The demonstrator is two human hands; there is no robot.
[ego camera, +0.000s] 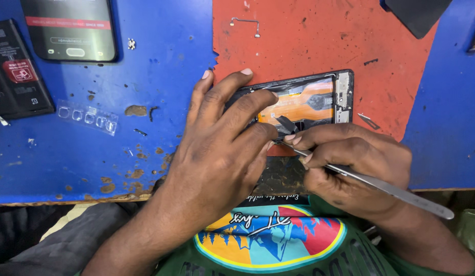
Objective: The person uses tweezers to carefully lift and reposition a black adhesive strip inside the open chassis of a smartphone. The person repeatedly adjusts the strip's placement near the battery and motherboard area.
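Now we have the opened black-framed phone with its orange inner panel (309, 99) lying on the torn red rubber mat (319, 41), near the front edge of the blue workbench (69, 158), close enough for both hands to reach it. Our left hand (222, 138) presses down on its left end, fingers spread and curled over the frame, seemingly to keep it from sliding. Our right hand (350, 158) is clenched around slim steel tweezers (370, 181), their tips touching the panel's lower middle. Toward the back-left corner lie a black battery (15, 71) and another dark phone (71, 28), well apart from the hands.
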